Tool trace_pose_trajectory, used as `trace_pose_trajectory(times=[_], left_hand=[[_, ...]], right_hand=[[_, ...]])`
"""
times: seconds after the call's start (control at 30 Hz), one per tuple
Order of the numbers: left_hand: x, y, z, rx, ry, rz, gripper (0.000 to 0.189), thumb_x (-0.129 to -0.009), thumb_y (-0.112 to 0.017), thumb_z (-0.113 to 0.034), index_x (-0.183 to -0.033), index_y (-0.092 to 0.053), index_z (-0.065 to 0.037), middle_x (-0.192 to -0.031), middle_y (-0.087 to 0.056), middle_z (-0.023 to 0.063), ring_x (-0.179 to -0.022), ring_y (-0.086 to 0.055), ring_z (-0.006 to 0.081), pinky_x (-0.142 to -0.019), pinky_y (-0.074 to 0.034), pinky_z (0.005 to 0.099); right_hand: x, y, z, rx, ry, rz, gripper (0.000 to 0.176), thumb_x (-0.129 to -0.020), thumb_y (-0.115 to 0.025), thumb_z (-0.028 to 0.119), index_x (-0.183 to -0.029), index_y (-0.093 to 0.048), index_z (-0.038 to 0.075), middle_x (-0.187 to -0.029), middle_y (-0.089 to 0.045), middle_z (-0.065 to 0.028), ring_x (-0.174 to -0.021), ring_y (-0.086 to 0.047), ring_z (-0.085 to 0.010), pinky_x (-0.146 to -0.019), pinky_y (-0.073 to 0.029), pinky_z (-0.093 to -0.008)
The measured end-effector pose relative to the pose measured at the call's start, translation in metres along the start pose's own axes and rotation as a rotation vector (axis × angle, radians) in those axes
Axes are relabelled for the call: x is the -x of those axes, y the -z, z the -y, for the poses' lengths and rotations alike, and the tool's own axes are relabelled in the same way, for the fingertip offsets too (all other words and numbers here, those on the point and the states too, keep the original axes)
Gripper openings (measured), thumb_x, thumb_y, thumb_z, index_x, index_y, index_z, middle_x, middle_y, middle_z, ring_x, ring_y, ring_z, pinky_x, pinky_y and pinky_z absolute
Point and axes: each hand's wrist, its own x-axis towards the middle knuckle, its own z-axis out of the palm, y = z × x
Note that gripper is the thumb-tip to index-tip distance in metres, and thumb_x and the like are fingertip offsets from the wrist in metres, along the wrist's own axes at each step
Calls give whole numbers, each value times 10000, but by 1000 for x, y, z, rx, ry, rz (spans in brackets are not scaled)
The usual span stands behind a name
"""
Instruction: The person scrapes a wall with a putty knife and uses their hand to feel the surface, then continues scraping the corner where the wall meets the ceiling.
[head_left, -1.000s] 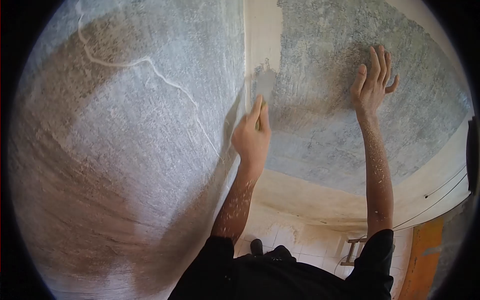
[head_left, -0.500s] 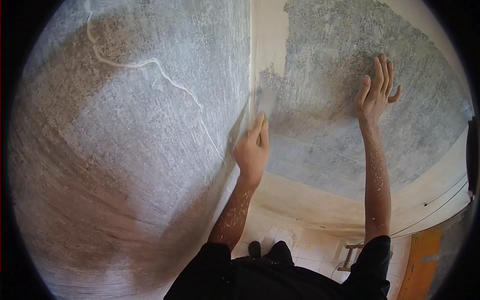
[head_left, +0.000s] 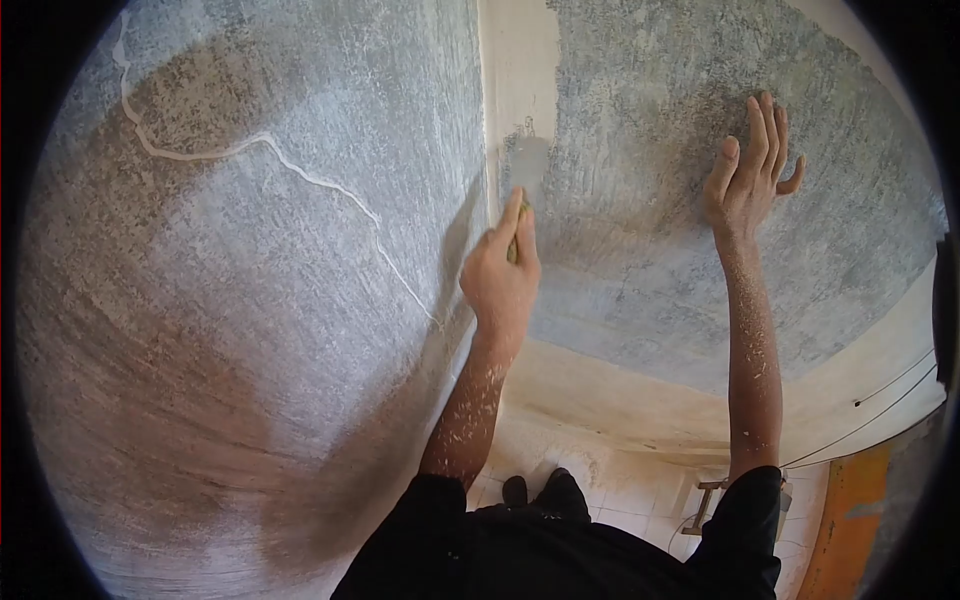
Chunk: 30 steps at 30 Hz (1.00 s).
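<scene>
My left hand [head_left: 500, 280] is closed around the handle of a paint scraper [head_left: 529, 165]. The scraper points upward beside the wall corner, its flat grey blade against the right wall at the lower end of a cream paint strip [head_left: 518, 65]. To the right of that strip spreads a rough grey scraped patch [head_left: 630, 200]. My right hand [head_left: 748, 185] rests on this patch with its fingers stretched out and holds nothing. Pale flecks cover both forearms.
On the left, a grey wall [head_left: 280, 300] carries a pale, winding crack line [head_left: 310, 180]. Below are a tiled floor [head_left: 625, 520], my dark shoes [head_left: 560, 490] and a wooden frame-like object [head_left: 703, 508]. An orange surface [head_left: 850, 520] and thin dark cables [head_left: 890, 400] are at the lower right.
My left hand and the scraper have moved up along the corner, bringing the blade to the cream strip's lower edge. My right hand stays in place on the wall. The view has shifted slightly.
</scene>
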Motion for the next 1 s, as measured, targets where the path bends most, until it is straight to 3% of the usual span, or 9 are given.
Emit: trace_pose_trajectory(times=[0.27,0.37,0.5,0.6,0.7,0.8,0.83,1.0], left_hand=[[-1,4,-2,63,8,0,334,-971,-587,-205,-1268,-622,-57,-1050,-709,172,-926,-700,179,-778,-520,288],[-2,12,-12,71,99,53,334,-974,-581,-208,-1268,-621,-54,-1081,-703,169,-966,-693,186,-816,-517,289],[27,3,11,71,83,55,334,-977,-575,-201,-1269,-619,-46,-1091,-702,164,-987,-681,166,-845,-511,286],[22,-9,28,69,-95,-150,304,-943,-620,-188,-1212,-660,-53,-916,-718,169,-783,-718,191,-645,-515,292],[1,3,17,158,-45,-133,297,-938,-625,-171,-1207,-664,-53,-918,-719,168,-773,-719,199,-657,-522,295],[12,-5,31,44,-55,-133,294,-936,-626,-146,-1210,-660,-45,-894,-716,177,-725,-708,192,-642,-518,298],[18,-12,37,110,-134,-198,288,-939,-621,-137,-1207,-660,-39,-855,-706,185,-669,-683,183,-612,-503,302],[3,-14,26,123,-88,-183,287,-946,-617,-139,-1210,-659,-36,-860,-715,172,-712,-691,175,-646,-516,291]], right_hand=[[1,0,-2,-9,12,-4,502,-1010,-295,458,-1415,-446,204,-1480,-431,18,-1419,-300,-175,-1162,70,-462],[2,3,-3,-8,19,2,504,-1009,-296,461,-1415,-447,202,-1478,-433,21,-1418,-301,-168,-1163,68,-459],[2,4,-8,-18,31,10,507,-1008,-300,467,-1413,-448,202,-1475,-439,21,-1419,-299,-163,-1164,71,-455],[2,3,-5,0,13,9,504,-1007,-307,467,-1414,-447,207,-1481,-430,21,-1422,-291,-159,-1165,80,-451],[4,5,-7,-9,23,19,504,-1007,-303,469,-1418,-442,212,-1490,-418,22,-1427,-280,-155,-1166,87,-451],[4,4,-4,8,13,24,509,-1005,-297,473,-1418,-442,213,-1489,-418,23,-1430,-272,-154,-1167,90,-450],[2,4,-4,26,16,27,511,-1004,-296,475,-1417,-444,213,-1488,-420,22,-1431,-270,-154,-1167,91,-449],[5,5,-2,9,16,27,512,-998,-304,473,-1422,-439,218,-1491,-416,22,-1433,-266,-156,-1167,94,-444]])
